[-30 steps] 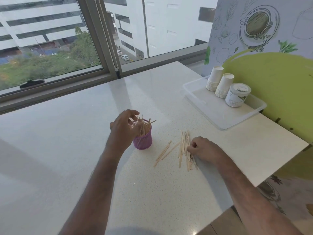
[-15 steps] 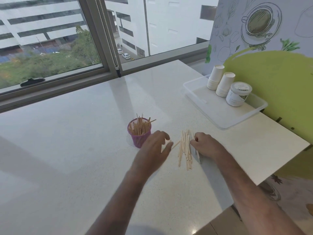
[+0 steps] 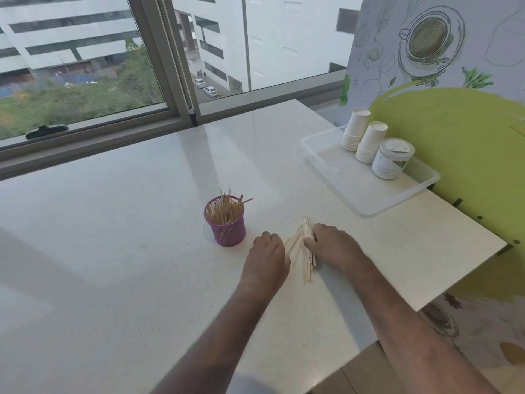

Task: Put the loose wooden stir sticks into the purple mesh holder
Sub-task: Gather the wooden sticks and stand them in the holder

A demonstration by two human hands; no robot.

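Both forearms reaching in from near edge of white surface (image 3: 113, 251). Left hand (image 3: 267, 260) and right hand (image 3: 335, 248) knuckles-up, flanking loose stir sticks (image 3: 306, 257) lying flat; fingers curled down onto pile, grasp cannot be told. Purple mesh holder (image 3: 228, 231) upright just left of hands, already bristling with sticks. Bare room left. Farther right, clear tray (image 3: 355, 191) with cup stacks (image 3: 355, 129) and tub (image 3: 392, 157), by right edge. Window (image 3: 85, 66) beyond.

We see loose stir sticks (image 3: 306, 253) on the counter (image 3: 113, 251) between both hands, the mesh holder (image 3: 225, 228) just left, a tray (image 3: 366, 194) of cups (image 3: 363, 137) far right.
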